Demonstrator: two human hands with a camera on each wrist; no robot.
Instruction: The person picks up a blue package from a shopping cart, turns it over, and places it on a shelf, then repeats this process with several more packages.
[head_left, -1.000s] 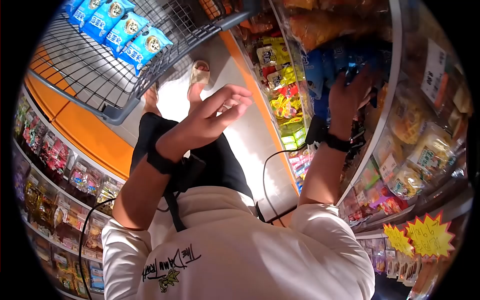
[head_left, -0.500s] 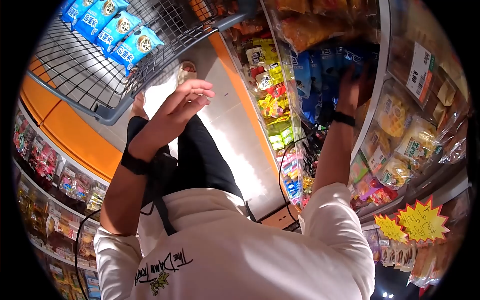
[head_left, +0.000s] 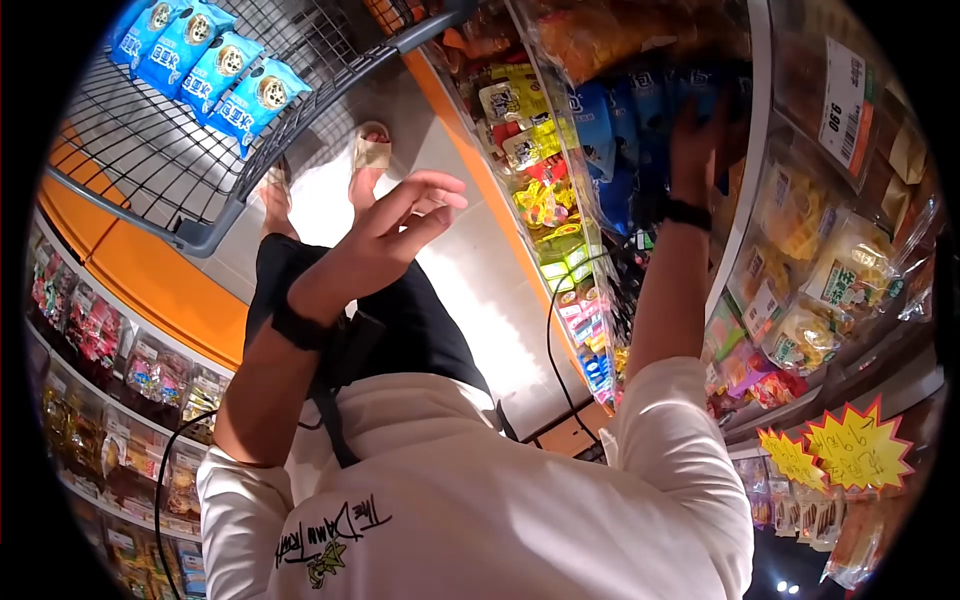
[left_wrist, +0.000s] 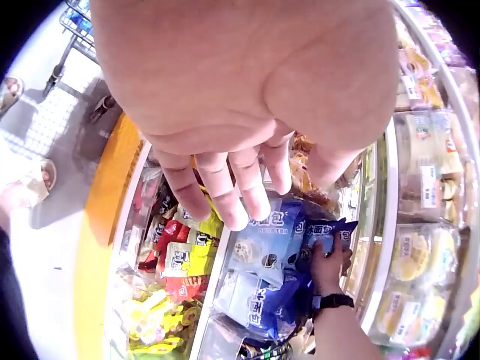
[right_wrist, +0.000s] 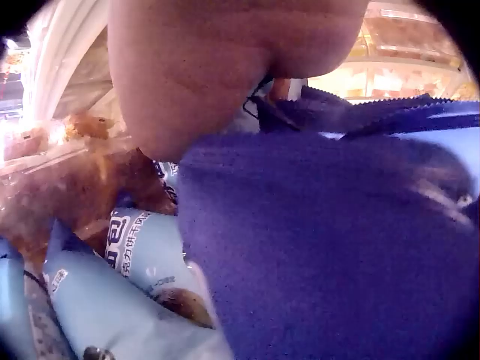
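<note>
My right hand [head_left: 695, 160] reaches into a shelf compartment among blue bread packets [head_left: 595, 130]. In the left wrist view its fingers curl at the top of one blue bread packet [left_wrist: 321, 234]. The right wrist view shows that packet's dark blue side [right_wrist: 322, 240] large and close under the hand, with paler blue packets [right_wrist: 127, 292] beside it. My left hand [head_left: 375, 250] hangs in front of my body, palm facing the shelf in its wrist view, with loosely bent fingers and nothing in them.
A wire shopping cart [head_left: 150, 190] at upper left carries several blue packets [head_left: 262, 100]. Beside the blue packets lie yellow and red candy bags [head_left: 540, 145]. A price-tagged rack [head_left: 850, 110] of packaged breads runs along the right. More stocked shelves [head_left: 130, 370] stand at left.
The head view has shifted, so the cart and shelf sit further left in it. My right hand stays among the blue packets, its fingers now at one packet's top. The left hand remains loose.
</note>
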